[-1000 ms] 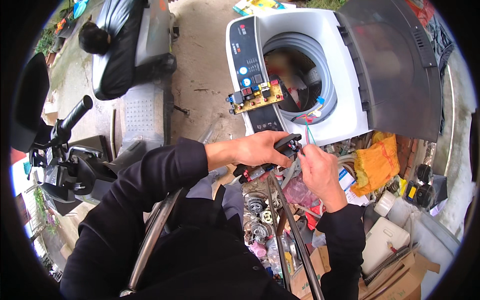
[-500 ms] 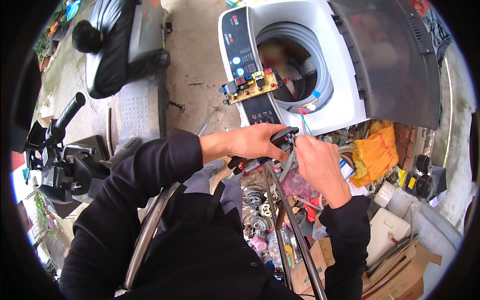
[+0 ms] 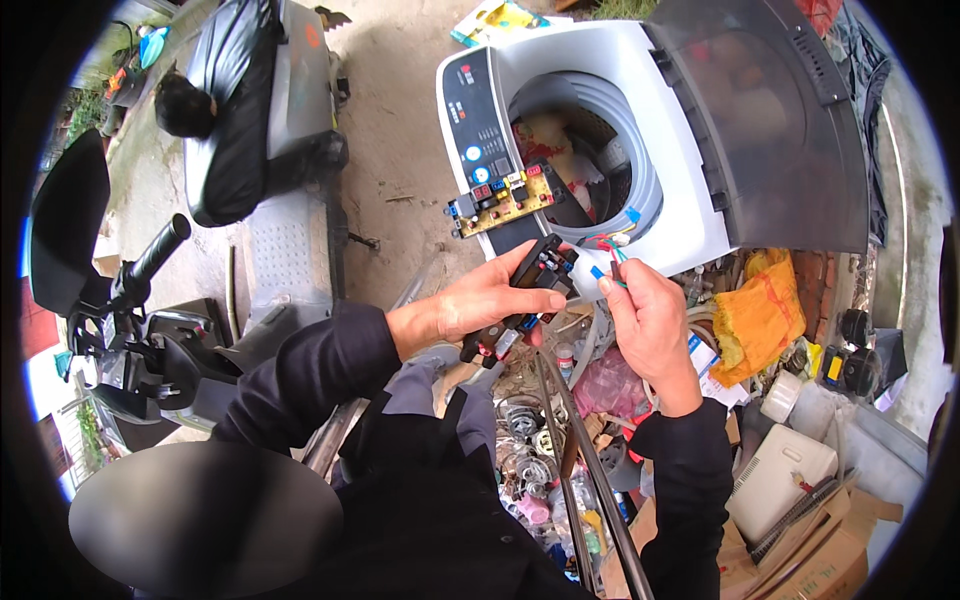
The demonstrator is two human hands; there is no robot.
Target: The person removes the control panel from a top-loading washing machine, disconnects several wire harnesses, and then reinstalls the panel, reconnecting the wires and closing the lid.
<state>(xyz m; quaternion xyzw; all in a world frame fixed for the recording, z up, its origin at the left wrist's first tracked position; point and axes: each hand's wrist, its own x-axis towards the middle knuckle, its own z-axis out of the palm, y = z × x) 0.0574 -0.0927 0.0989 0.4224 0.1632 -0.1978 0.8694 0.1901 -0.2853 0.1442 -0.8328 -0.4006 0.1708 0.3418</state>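
Observation:
My left hand (image 3: 480,303) grips a black circuit board module (image 3: 545,270), its component side showing, tilted over the near edge of the washing machine. My right hand (image 3: 652,322) is closed in a pinch on thin coloured wires (image 3: 618,262). A small blue connector (image 3: 598,272) sticks out by its fingertips, a little apart from the module. The wires run up to the near rim of the white top-loading washing machine (image 3: 690,215). Across its dark control panel (image 3: 478,110) lies a second, yellow-brown circuit board (image 3: 510,205) with a red digit display.
The machine's dark lid (image 3: 770,130) stands open to the right. Metal bars (image 3: 600,470) rise close to my body, above a heap of loose parts (image 3: 525,430). An orange sack (image 3: 765,315) and cardboard boxes (image 3: 815,555) lie on the right. A scooter (image 3: 290,255) stands at the left.
My right hand has drawn away from the module to the right, and the blue connector now shows by its fingers. The module in my left hand has turned more face-up.

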